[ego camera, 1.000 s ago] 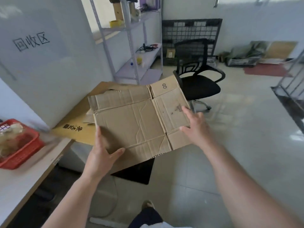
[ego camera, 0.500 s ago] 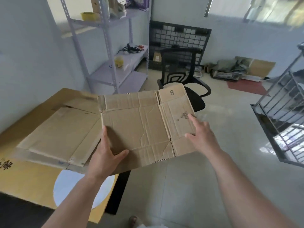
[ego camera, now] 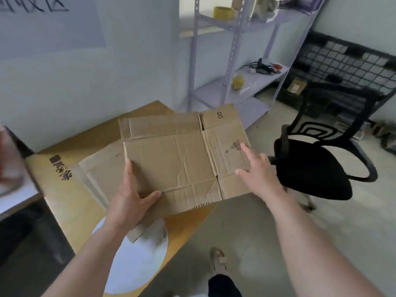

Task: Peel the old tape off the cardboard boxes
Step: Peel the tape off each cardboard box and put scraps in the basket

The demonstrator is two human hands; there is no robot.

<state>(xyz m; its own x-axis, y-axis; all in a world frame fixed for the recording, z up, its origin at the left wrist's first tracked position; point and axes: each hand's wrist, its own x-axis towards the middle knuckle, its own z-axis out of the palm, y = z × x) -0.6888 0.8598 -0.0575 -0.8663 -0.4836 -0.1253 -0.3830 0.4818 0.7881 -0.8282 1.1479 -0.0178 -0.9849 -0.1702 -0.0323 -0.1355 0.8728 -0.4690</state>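
Holding flattened cardboard box (ego camera: pixel 171 159) in the air above a stack of flat cardboard (ego camera: pixel 100 168), numbered flap away from the person.

- Left grip (ego camera: pixel 128 196): clamped on the near-left corner, thumb on top.
- Right grip (ego camera: pixel 257 172): fingers straight and apart, lying on the right panel, clamping nothing.
- Tape: no loose end is clear at this blur.

Risks, judged:
- One corner pinch carries the sheet, so it may fold at a crease or slip.
- Fast peeling could tear the paper facing.
- Office chair (ego camera: pixel 310 168) is near the right elbow and could catch it.
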